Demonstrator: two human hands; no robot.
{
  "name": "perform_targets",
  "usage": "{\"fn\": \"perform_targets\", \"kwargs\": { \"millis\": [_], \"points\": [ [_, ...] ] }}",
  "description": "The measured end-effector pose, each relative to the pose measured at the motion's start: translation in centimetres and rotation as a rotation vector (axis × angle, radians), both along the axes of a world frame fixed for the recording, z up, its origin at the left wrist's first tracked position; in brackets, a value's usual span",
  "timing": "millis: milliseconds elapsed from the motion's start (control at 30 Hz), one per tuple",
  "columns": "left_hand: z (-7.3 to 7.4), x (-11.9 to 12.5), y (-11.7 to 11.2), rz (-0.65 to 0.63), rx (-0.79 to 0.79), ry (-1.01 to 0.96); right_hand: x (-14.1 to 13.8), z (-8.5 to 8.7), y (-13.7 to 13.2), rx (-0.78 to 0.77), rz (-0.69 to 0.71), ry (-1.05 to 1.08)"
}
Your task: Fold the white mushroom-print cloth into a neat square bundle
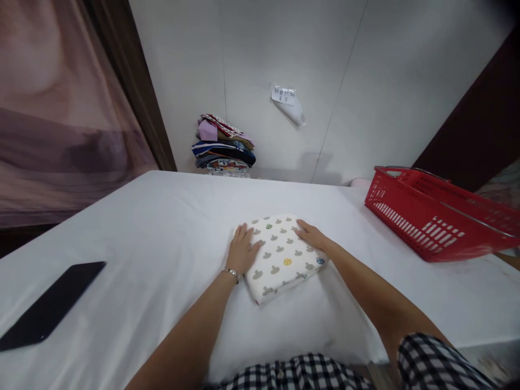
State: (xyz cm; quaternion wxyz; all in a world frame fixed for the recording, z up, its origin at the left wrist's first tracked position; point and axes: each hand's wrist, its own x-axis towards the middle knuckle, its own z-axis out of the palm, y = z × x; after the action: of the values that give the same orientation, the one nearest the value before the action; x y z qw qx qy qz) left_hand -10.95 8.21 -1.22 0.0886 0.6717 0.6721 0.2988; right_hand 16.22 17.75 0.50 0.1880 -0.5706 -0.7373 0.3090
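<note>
A folded white cloth (280, 252) printed with grey mushrooms, and a few coloured ones, lies in front of me. My left hand (242, 250) rests flat on its left edge, fingers stretched out. On the far right edge lies my right hand (312, 235), its fingers extended against the cloth. Between the cloth and my body spreads a white, thin, bag-like sheet (300, 319); whether it passes under the cloth or around it I cannot tell. A bracelet (232, 273) circles my left wrist.
The table (170, 227) wears a white cover. A dark tablet-like slab (52, 303) lies at left. A red plastic basket (439, 216) with metal handles stands at right. Folded clothes (223, 143) are stacked beyond the far edge, near a wall with a hanging labelled plastic bag (288, 104).
</note>
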Motion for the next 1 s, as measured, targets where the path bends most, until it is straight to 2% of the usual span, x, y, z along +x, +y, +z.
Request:
{"fn": "perform_targets", "kwargs": {
  "millis": [100,200,300,400,467,567,667,733,800,900,1000],
  "points": [
    [0.6,-0.7,0.1,0.178,0.027,-0.072,1.4,0.0,-1.9,0.015,-0.080,-0.067],
    [1.2,-1.4,-0.1,0.283,-0.131,-0.140,2.9,0.0,-3.8,0.007,-0.154,-0.134],
    [1.2,-1.6,-0.2,0.281,-0.259,-0.191,4.0,-0.6,-5.5,0.064,-0.166,-0.161],
    [1.2,-1.4,0.4,0.277,-0.217,-0.209,4.1,-1.5,-6.7,0.162,-0.196,-0.150],
    [1.7,-1.6,1.6,0.250,-0.140,-0.234,3.5,-2.1,-7.4,0.192,-0.231,-0.088],
    [3.4,-2.9,4.3,0.206,-0.065,-0.271,1.6,-2.4,-8.4,0.148,-0.229,0.038],
    [4.6,-4.8,6.3,0.211,-0.158,-0.255,-0.1,-2.2,-9.5,0.111,-0.161,0.046],
    [4.6,-5.7,6.4,0.218,-0.218,-0.239,-0.5,-2.0,-10.3,0.143,-0.131,0.011],
    [4.0,-6.2,5.4,0.217,-0.221,-0.220,-0.2,-1.8,-11.1,0.225,-0.130,0.021],
    [3.0,-6.0,2.1,0.191,-0.146,-0.204,0.5,-1.7,-12.2,0.420,-0.098,0.096],
    [2.4,-5.1,-2.2,0.034,0.005,-0.160,0.6,-1.4,-13.0,0.568,0.041,0.085]
  ]
}}
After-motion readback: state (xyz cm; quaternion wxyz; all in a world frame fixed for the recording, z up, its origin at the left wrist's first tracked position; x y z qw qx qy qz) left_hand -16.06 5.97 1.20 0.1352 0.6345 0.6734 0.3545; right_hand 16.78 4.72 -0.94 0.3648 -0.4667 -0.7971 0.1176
